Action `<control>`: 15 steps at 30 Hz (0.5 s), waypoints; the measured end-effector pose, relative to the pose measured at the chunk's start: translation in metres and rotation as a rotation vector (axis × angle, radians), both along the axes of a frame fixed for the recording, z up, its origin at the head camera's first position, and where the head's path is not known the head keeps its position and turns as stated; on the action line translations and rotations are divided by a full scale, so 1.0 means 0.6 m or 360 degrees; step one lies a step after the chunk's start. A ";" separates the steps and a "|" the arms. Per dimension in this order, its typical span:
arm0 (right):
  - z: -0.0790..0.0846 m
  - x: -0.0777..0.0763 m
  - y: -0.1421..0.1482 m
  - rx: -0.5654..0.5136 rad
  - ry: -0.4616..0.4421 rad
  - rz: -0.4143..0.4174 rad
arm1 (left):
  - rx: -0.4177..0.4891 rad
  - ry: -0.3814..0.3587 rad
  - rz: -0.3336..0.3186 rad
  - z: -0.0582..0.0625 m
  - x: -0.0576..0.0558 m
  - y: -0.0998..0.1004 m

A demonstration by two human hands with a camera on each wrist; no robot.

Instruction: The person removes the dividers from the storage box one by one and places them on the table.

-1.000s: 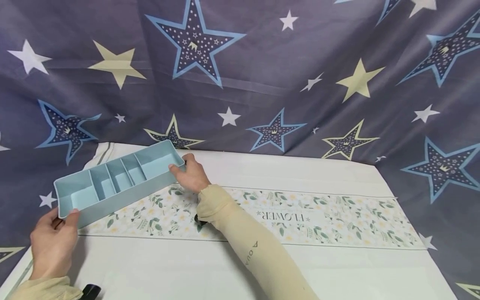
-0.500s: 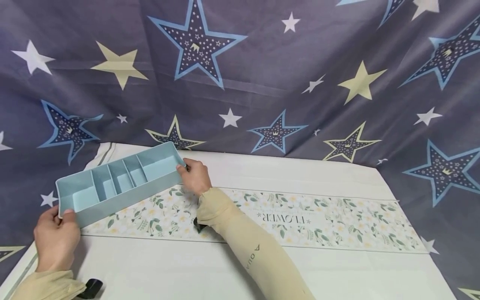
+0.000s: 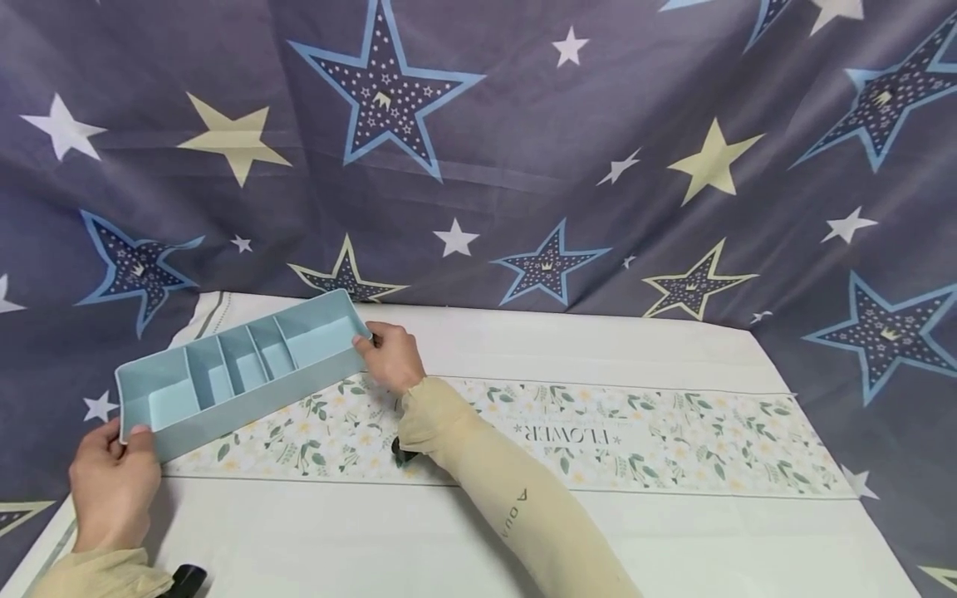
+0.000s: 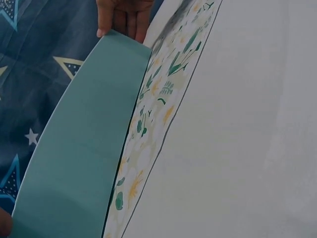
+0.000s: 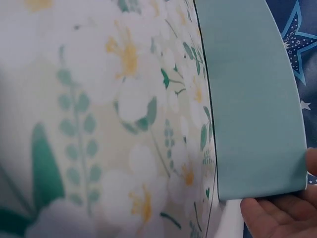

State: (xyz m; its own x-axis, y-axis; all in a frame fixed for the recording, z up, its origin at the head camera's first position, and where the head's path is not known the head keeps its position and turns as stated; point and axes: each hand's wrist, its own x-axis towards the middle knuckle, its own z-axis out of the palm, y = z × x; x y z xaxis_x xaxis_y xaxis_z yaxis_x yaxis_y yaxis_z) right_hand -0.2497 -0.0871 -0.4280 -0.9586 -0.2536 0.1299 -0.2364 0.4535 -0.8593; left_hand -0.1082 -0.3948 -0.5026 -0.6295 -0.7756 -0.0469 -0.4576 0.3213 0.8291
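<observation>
A long light-blue divided storage box (image 3: 254, 413) lies at a slant on the left of the table, its compartments bare inside. My left hand (image 3: 115, 494) grips its near left end, thumb at the front rim and fingers round the end wall. At the opposite end, my right hand (image 3: 392, 359) holds the corner with the thumb over the rim. In the left wrist view the box's smooth long side (image 4: 79, 134) runs up to my right hand (image 4: 125, 20). The right wrist view shows my right fingers (image 5: 272, 215) under the box's end edge.
A floral strip (image 3: 658, 436) printed "FLOWER" runs across the white table (image 3: 419, 540), and the box overlaps its left end. Behind and at both sides hangs a dark star-patterned curtain (image 3: 523, 133), close to the table's back edge.
Both hands keep their hold on the box. Box and hands sit slightly farther right and lower in view, and the right thumb has drawn back toward the box's end.
</observation>
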 end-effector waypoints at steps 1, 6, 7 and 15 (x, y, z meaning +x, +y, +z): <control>0.000 0.001 0.001 -0.0007 -0.0006 -0.0003 | 0.0001 0.0002 0.0003 -0.001 0.001 0.000; 0.002 0.009 0.009 -0.0098 -0.0106 -0.0045 | -0.0001 0.0021 -0.0023 0.002 -0.001 0.003; 0.000 0.009 0.010 -0.0122 -0.0125 -0.0055 | -0.0001 0.0020 -0.0031 0.003 -0.002 0.004; -0.006 0.011 0.019 -0.0221 -0.0159 -0.0041 | -0.0024 0.0007 -0.0059 0.003 -0.002 0.009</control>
State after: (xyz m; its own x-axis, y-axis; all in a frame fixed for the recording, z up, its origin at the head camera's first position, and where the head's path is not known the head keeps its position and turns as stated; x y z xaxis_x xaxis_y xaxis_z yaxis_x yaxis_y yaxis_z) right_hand -0.2433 -0.0756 -0.4314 -0.9744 -0.2150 0.0654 -0.1362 0.3336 -0.9328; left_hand -0.1094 -0.3893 -0.5011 -0.6582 -0.7522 -0.0324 -0.4412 0.3505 0.8261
